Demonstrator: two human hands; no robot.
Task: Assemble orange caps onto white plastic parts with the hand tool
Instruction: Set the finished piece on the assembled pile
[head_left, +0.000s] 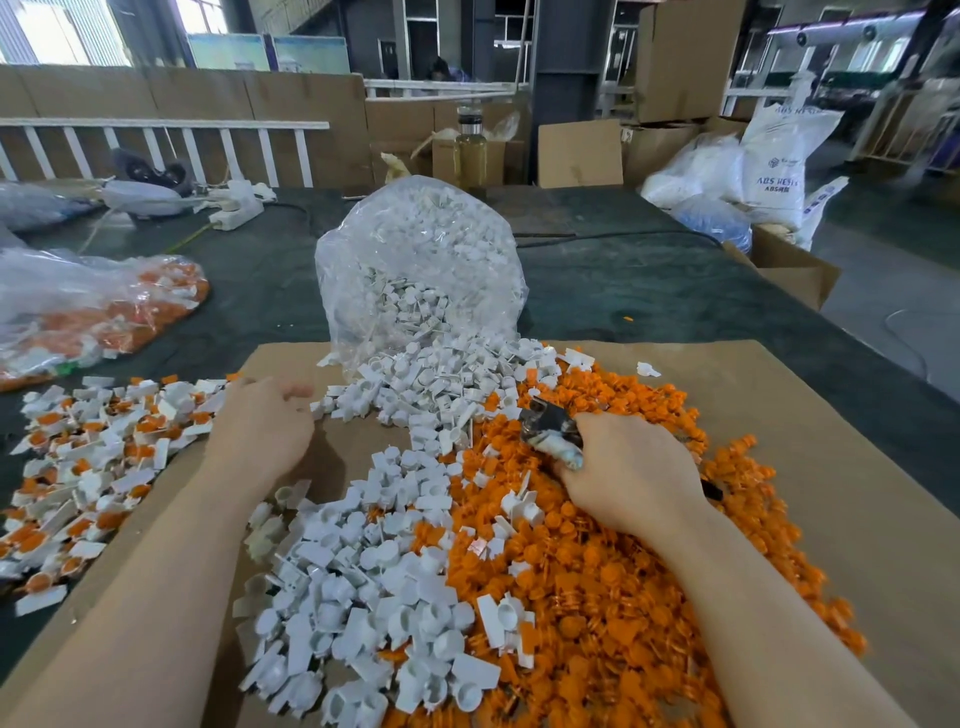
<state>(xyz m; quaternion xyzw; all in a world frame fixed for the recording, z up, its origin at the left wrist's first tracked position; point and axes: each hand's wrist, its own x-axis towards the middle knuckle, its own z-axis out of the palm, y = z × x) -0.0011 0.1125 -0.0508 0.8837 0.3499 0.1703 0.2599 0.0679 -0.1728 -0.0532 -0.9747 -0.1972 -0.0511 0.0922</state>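
White parts (363, 597) heap under my wrists for easy reach, my right hand (631, 467) clenching the tool (550, 431), left hand (262, 428) relaxed, empty.

Right hand (631, 470) curled round metal hand tool (550, 431), over orange caps (623, 571) heaped near right on cardboard sheet (810, 415). Left hand (262, 428) hovering w/ relaxed fingers, nothing in it, betw. white parts (363, 571) and assembled pcs (93, 457) at left. Clear bag (421, 270) of white parts spilling open, centre far.
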